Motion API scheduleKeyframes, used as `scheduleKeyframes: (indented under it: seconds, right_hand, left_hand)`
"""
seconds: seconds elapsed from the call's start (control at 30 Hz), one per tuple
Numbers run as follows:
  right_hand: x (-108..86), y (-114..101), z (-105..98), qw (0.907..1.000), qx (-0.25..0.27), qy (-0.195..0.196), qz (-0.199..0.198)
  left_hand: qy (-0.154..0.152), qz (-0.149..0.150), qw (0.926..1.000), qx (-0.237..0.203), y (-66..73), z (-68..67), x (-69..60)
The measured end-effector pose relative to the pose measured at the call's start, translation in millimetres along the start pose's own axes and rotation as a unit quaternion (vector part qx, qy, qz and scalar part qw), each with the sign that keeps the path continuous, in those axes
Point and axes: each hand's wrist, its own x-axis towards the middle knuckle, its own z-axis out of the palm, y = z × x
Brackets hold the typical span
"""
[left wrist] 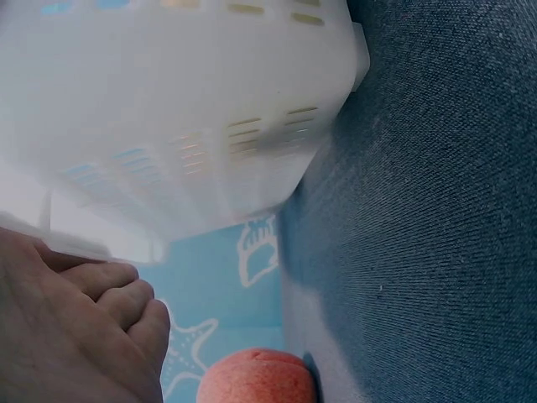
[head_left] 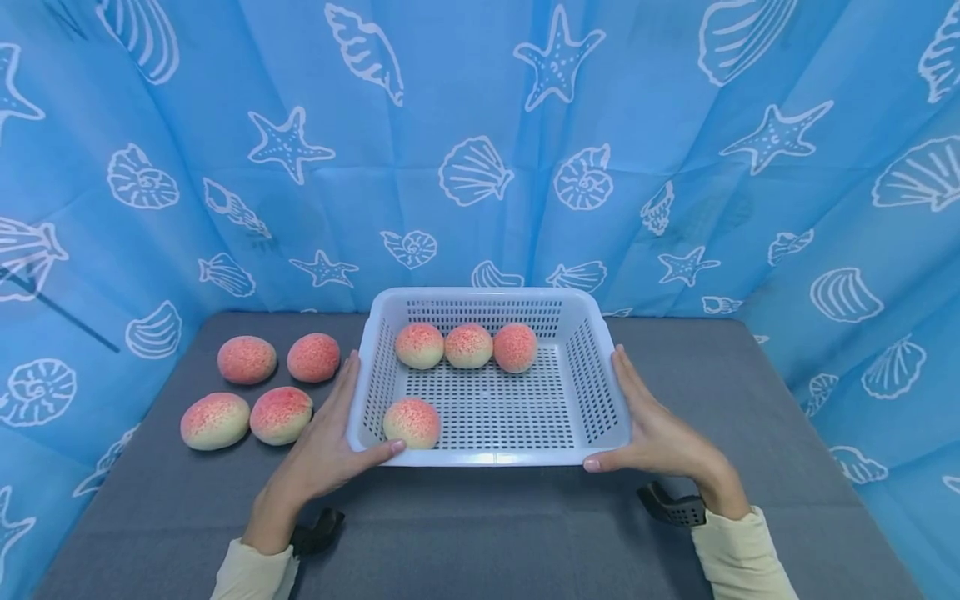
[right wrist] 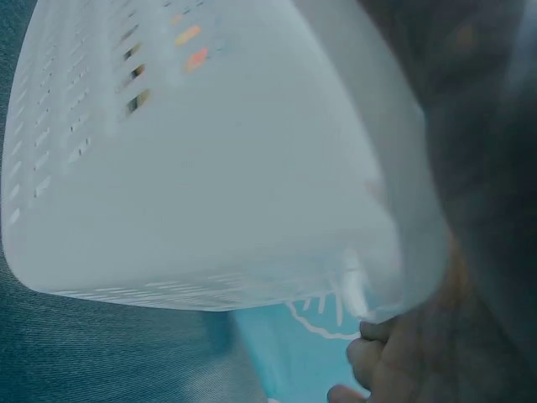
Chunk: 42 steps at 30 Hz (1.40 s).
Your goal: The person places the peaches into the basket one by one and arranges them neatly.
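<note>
A white slotted plastic basket point(head_left: 495, 457) is at the middle of the table, its base close against the cloth in both wrist views. Inside it, three peaches stand in a row along the back, the middle peach point(head_left: 468, 346) among them, and one peach point(head_left: 412, 422) is at the front left corner. My left hand point(head_left: 326, 450) grips the basket's left rim, thumb over the front corner and fingers along the side, curled under the rim in the left wrist view. On the right rim my right hand point(head_left: 660, 433) holds likewise, thumb at the front corner.
Several peaches lie on the grey tablecloth point(head_left: 495, 533) left of the basket, the nearest peach point(head_left: 281, 415) beside my left hand. A blue curtain point(head_left: 465, 100) with white shell and starfish prints hangs behind and at both sides of the table.
</note>
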Motion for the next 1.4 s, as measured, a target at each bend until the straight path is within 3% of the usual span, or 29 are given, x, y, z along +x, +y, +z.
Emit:
scheduleKeyframes:
  seconds: [0.47,0.67,0.93,1.03,1.23,1.4]
  right_hand:
    - [2.5,5,2,0.9995,0.031,-0.002,-0.01]
    - [2.1,4,3,0.9991,0.042,-0.004,-0.006]
    - [2.6,4,1,0.999,0.044,-0.003,-0.01]
    - [3.0,4,2,0.999,0.042,-0.002,-0.012]
    - [3.3,4,2,0.9987,0.049,-0.004,-0.015]
    - [2.6,4,1,0.9988,0.046,-0.004,-0.014]
  left_hand:
    - [0.006,0.008,0.9999,0.01,0.9,-2.4,-0.8]
    - [0.002,0.012,0.9999,-0.012,0.0,-5.5,-3.1]
    - [0.02,0.002,0.9996,-0.022,5.6,-27.9,-11.4]
    - [0.042,-0.005,0.9989,-0.023,5.9,-40.3,-16.1]
    - [0.116,0.004,0.9923,-0.045,-12.4,-63.5,-24.2]
    - [0.131,-0.009,0.9881,-0.081,-40.6,-77.0,-30.6]
